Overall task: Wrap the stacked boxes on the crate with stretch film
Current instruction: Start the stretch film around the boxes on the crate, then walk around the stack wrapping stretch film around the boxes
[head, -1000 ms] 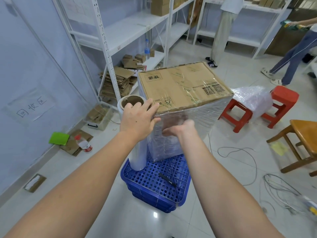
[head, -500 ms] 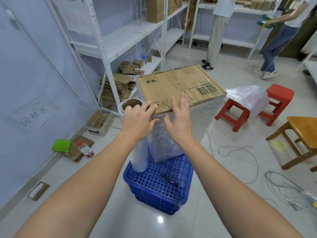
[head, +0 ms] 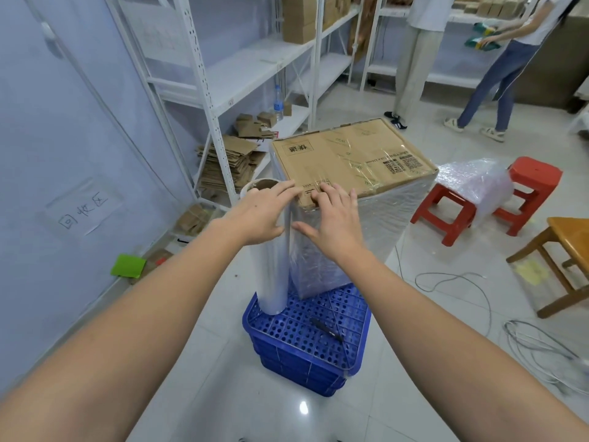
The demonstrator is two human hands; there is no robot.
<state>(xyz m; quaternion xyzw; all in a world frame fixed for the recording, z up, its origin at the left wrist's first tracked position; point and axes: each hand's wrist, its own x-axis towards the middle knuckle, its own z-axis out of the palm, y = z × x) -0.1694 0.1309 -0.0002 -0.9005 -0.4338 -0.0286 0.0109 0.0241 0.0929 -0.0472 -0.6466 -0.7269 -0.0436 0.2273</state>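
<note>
— White tile floor [head: 242,397], pale blue wall on the left, metal shelving [head: 204,90] behind. Where are the fingers?

— Left hand [head: 259,215]: fingers straight and spread, tips over the near corner of the top carton, palm against the upper part of the stretch film roll [head: 274,266]. Right hand [head: 331,218]: fingers loosely extended on the same corner, thumb out toward the roll. Neither curls round anything.

— And the load?

— The stacked boxes [head: 347,161] stand on the blue perforated crate [head: 306,349], sides already under film. How many cartons are in the stack I cannot tell; the wrap blurs them. The roll stands upright on the crate, just beside the stack, its top edge partly hidden by the left hand.

— Anything else?

— A dark pen-like thing [head: 325,328] lies on the crate, too small to name. Two red stools [head: 443,215] carry a plastic-wrapped bundle [head: 475,183]; a wooden stool [head: 564,260] is cut off at right. Two people [head: 417,55] at the far shelves are cut off above the shoulders.
</note>
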